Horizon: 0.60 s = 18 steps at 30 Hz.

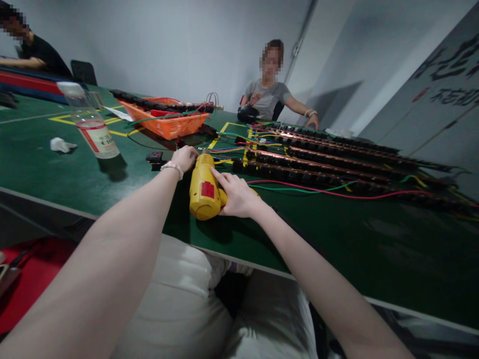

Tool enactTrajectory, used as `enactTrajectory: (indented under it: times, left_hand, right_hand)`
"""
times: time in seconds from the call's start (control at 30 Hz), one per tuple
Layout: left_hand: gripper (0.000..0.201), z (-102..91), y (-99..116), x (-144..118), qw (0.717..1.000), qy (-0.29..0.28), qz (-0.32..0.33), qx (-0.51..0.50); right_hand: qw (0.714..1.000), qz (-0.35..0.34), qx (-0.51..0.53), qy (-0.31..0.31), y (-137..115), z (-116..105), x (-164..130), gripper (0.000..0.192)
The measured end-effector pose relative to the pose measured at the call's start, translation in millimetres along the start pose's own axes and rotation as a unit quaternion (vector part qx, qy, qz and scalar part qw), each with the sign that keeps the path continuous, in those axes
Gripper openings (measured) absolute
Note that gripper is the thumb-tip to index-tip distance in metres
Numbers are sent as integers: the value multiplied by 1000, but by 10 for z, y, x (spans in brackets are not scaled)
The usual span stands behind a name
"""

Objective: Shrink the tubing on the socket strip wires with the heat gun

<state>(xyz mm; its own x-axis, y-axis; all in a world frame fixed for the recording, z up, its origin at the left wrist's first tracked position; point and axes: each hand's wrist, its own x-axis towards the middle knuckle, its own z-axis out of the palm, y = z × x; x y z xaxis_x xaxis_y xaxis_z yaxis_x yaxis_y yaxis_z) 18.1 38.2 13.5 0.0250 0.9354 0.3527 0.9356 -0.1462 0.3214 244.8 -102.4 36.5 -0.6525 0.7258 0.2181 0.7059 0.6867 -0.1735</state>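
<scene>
A: What is in hand, and how would it handle?

B: A chunky yellow plastic electric screwdriver lies near the front edge of the green table, nose pointing away. The left hand is curled at its far tip; whether it pinches anything there I cannot tell. The right hand is closed around the grip, forefinger laid along the body. It looks rigid, smooth-shelled and fairly heavy at the motor end, so I'd judge the grip the place to hold it.

A: And around it, from the left?

B: A crumpled white tissue toward the left edge, then a clear plastic bottle with a red-and-white label, a small black block just beside the left hand, and an orange plastic basket further back. Right of the tool, long black strips with copper bars run toward the right edge, with red and green wires trailing close to the right hand and likely to snag. A person in grey sits at the far edge.
</scene>
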Motion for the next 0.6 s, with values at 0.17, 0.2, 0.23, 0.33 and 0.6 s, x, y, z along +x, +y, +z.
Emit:
enactTrajectory:
  times: [0.17, 0.2, 0.23, 0.33, 0.6]
  left_hand:
    - [34, -11, -21, -13, 1000, 10, -3, 5]
    - [34, -13, -21, -16, 1000, 11, -2, 4]
    - [33, -16, -22, -19, 1000, 12, -1, 3]
    - [32, -18, -33, -26, 1000, 13, 7, -6]
    - [27, 1, -42, -31, 998, 12, 1, -61]
  right_hand:
    - [1000, -5, -2, 9, -65, 22, 64, 118]
    - [1000, -4, -2, 10, -66, 24, 63, 117]
    - [1000, -5, -1, 10, -62, 26, 58, 116]
    - [1000, -10, 3, 9, -35, 29, 26, 114]
    - [1000, -11, 13, 11, 68, 2, -60, 115]
